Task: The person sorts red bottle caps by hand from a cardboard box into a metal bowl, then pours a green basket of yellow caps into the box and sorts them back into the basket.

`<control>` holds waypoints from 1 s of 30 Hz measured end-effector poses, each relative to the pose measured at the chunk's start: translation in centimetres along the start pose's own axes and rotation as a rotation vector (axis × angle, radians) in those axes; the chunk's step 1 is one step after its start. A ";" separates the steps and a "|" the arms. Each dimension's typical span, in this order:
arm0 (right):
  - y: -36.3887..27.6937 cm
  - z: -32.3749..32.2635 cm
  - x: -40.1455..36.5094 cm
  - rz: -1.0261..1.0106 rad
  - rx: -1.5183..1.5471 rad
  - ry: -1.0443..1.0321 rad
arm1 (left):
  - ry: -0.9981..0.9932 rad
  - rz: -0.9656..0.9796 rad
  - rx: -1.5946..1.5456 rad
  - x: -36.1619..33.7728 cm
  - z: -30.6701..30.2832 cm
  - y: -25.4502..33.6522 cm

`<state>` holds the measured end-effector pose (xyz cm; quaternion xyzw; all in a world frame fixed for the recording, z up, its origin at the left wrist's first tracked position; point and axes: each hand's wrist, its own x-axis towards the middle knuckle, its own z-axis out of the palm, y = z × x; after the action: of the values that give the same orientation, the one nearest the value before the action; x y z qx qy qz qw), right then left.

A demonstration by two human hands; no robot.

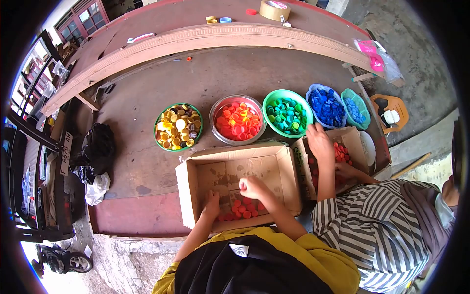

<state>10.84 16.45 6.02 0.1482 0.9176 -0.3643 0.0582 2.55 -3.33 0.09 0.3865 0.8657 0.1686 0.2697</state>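
Note:
Both my hands are inside an open cardboard box (pixel 188 188) on the table in front of me. Red bottle caps (pixel 241 209) lie in a small heap on its floor by the near wall. My left hand (pixel 211 202) reaches down at the heap's left end, fingertips at the caps; its grip is hidden. My right hand (pixel 252 188) hovers just above the heap with fingers curled into a fist; I cannot see whether caps are inside it.
Behind the box stand bowls of yellow caps (pixel 178 126), red caps (pixel 237 121), green caps (pixel 288 115), blue caps (pixel 325 107) and a teal bowl (pixel 356 105). A person in a striped shirt (pixel 382 230) on my right has both hands in a second box (pixel 350 134).

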 end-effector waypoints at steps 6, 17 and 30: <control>-7.6 -9.2 4.1 -0.400 0.217 0.820 | 0.084 0.007 -0.162 0.2 0.4 -0.8; -3.9 -2.3 3.1 -0.334 -0.161 0.776 | 0.192 0.007 -0.209 0.5 0.4 -1.1; 2.4 1.8 -5.0 0.442 -0.352 0.000 | 0.239 0.297 -0.434 1.6 -5.4 4.4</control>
<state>16.35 15.72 4.29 0.3324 0.9121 -0.1779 0.1611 0.98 0.27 6.09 0.4195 0.7691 0.4319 0.2144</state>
